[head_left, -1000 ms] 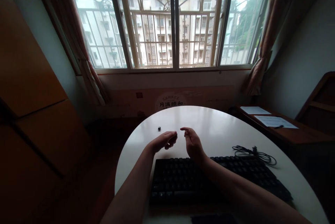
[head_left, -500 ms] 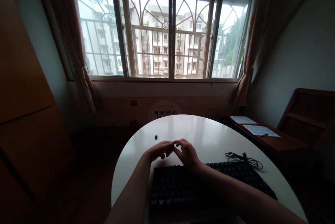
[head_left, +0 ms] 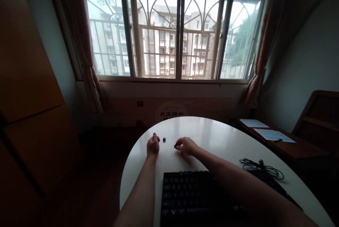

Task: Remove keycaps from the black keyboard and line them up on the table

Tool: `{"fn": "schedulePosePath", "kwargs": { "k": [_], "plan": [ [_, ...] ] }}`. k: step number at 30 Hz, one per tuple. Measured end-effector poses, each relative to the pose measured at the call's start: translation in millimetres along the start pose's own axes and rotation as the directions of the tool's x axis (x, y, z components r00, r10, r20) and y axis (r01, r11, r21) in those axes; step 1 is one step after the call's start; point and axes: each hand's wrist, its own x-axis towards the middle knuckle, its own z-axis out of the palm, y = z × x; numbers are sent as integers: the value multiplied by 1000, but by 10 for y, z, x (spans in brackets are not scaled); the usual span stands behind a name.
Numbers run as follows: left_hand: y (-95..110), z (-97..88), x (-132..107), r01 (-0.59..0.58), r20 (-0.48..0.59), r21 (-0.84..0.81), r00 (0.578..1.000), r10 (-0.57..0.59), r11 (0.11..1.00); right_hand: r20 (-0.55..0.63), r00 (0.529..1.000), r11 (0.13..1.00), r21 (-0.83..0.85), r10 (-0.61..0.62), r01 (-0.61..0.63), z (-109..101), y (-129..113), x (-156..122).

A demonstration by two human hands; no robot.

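My right hand (head_left: 186, 145) is just above the white table, thumb and fingers pinched on a small black piece that looks like a keycap (head_left: 175, 146). Thin, faint lines, perhaps wire, show over those fingers. To its left, my left hand (head_left: 153, 145) is closed with the fingers curled; whatever it may hold is hidden. Between both hands a small black keycap (head_left: 164, 139) rests on the tabletop, apart from either one. Nearer to me lies a black keyboard (head_left: 185, 191), partly covered by my right forearm.
A coiled black cable (head_left: 265, 169) lies behind the keyboard's right end. The round white table (head_left: 140, 184) has its curved edge at left and far side. Papers (head_left: 274, 135) and a dark pen (head_left: 278, 140) are on a wooden surface at right.
My hands, which were together at the fingertips, have come apart. The left has moved left and closed; the right stays near the middle with the small black piece. The view has shifted slightly.
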Motion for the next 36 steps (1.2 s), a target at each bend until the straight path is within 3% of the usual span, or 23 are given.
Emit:
{"fn": "schedulePosePath", "kwargs": {
  "k": [7,14,28,36],
  "plan": [
    [-210,-1,149,103,-215,77,973,-84,992,-14,1000,991,-136,16,-18,202,-54,465],
    [-271,94,217,206,-345,-16,917,-199,978,-16,1000,988,-156,10,-13,309,32,733],
    [-180,103,147,252,-343,-45,905,-252,967,7,1000,989,-145,-29,30,309,137,716],
    [-168,117,137,194,-445,-198,856,-265,961,-50,998,984,-173,23,-31,355,76,645]
  ]
}}
